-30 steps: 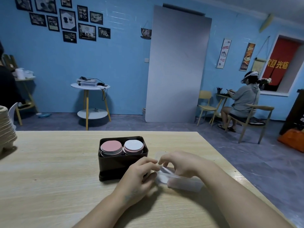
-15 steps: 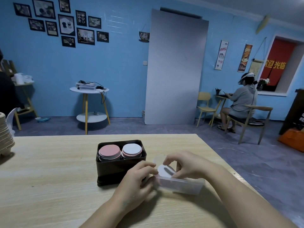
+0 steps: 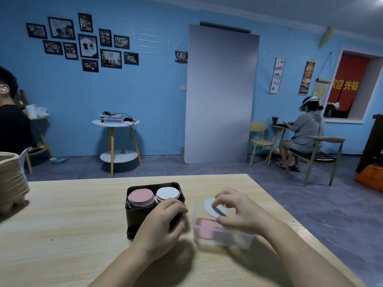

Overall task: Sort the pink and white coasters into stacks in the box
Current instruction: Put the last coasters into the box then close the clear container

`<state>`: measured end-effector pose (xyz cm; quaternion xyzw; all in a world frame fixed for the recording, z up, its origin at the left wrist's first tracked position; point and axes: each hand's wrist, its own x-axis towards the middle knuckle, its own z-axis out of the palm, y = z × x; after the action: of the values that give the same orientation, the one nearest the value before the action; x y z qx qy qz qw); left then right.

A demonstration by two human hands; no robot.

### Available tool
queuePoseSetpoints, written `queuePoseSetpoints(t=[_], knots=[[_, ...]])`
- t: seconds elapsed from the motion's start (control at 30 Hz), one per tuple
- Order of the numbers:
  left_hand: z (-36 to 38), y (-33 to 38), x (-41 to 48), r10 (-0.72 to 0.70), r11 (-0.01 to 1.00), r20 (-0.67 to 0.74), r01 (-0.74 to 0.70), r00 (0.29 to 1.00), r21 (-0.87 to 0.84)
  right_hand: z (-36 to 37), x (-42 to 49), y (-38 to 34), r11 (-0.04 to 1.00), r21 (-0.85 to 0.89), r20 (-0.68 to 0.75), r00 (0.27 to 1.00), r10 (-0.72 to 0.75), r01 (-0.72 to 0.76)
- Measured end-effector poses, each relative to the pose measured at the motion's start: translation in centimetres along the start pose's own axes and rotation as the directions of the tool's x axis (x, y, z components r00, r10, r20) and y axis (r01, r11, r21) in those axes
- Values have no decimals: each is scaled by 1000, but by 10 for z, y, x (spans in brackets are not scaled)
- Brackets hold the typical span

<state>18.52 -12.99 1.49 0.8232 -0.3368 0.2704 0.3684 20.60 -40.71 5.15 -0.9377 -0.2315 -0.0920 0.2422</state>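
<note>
A dark box [image 3: 135,219] stands on the wooden table [image 3: 62,224]. Inside it a pink coaster stack [image 3: 141,198] is on the left and a white-topped stack [image 3: 166,193] on the right. To its right sits a clear plastic tub [image 3: 222,238] with a pink coaster [image 3: 204,223] lying in it. My right hand [image 3: 242,212] pinches a white coaster [image 3: 210,208], tilted above the tub. My left hand [image 3: 163,224] hovers with curled fingers in front of the box's right corner, and I cannot tell whether it holds anything.
A stack of beige egg trays [image 3: 10,183] stands at the table's left edge. The table's right edge runs diagonally close beside the tub. A person in black sits at far left, another sits at a small table at far right.
My right hand has lifted the white coaster up out of the tub. My left hand has shifted left, off the tub and in front of the box.
</note>
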Motion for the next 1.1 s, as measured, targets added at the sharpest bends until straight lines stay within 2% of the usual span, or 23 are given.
queuePoseSetpoints(t=[0.17, 0.33, 0.47, 0.6, 0.7, 0.87, 1.1], knots=[[-31, -14, -8, -24, 994, -85, 33, 996, 102, 7, 10, -21, 992, 112, -110, 993, -39, 52], [-57, -27, -13, 8, 988, -80, 5, 997, 155, 24, 40, -50, 981, 143, -162, 981, -104, 127], [-74, -40, -22, -75, 980, -87, 90, 993, 177, 39, 73, -68, 985, 132, -150, 985, -86, 107], [-86, -47, -29, -152, 981, -47, 157, 987, 114, 49, 101, -78, 992, 125, -117, 993, -18, 33], [-90, -46, -31, -167, 984, -57, 170, 984, 58, 57, 114, -81, 995, 103, -90, 996, 20, -11], [-92, -49, -33, -188, 980, -60, 191, 980, 59, 65, 120, -79, 1000, -21, -62, 998, 14, -15], [-82, -36, -27, -115, 987, -94, 124, 989, 99, 42, 91, -65, 998, 43, -138, 990, -32, 38]])
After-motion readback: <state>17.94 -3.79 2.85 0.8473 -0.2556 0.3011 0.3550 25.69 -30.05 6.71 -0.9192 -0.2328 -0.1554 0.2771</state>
